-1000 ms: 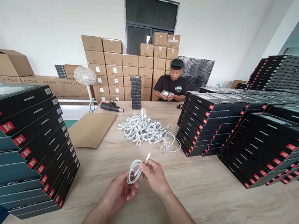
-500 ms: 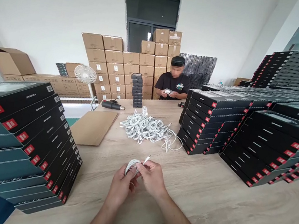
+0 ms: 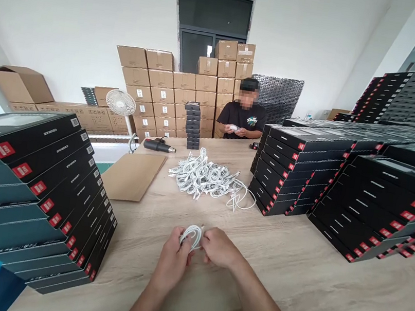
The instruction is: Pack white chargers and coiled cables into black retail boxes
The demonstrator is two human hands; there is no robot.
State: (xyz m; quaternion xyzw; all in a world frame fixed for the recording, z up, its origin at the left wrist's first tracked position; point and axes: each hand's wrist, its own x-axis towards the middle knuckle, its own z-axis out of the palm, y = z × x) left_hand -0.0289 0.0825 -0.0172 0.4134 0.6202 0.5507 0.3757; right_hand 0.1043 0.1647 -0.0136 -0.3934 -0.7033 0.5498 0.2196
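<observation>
My left hand (image 3: 172, 259) and my right hand (image 3: 219, 248) are close together above the light wood table (image 3: 289, 287). Both hold a small coil of white cable (image 3: 191, 235), the left from below and the right pinching its side. The cable's plug end is hidden by my fingers. Farther ahead lies a heap of coiled white cables (image 3: 200, 175), well beyond my hands, with one loose loop at its right end.
Stacks of black boxes with red labels (image 3: 46, 188) lean at the left, and more (image 3: 290, 173) stand at the right. A cardboard sheet (image 3: 133, 175) and a heat gun (image 3: 158, 145) lie ahead. A seated co-worker (image 3: 246, 117) handles a white item beyond the table, before stacked cartons (image 3: 162, 91).
The plug end that stood up from the coil is now out of sight. My hands have closed in around the coil, which looks tighter. The view has shifted slightly.
</observation>
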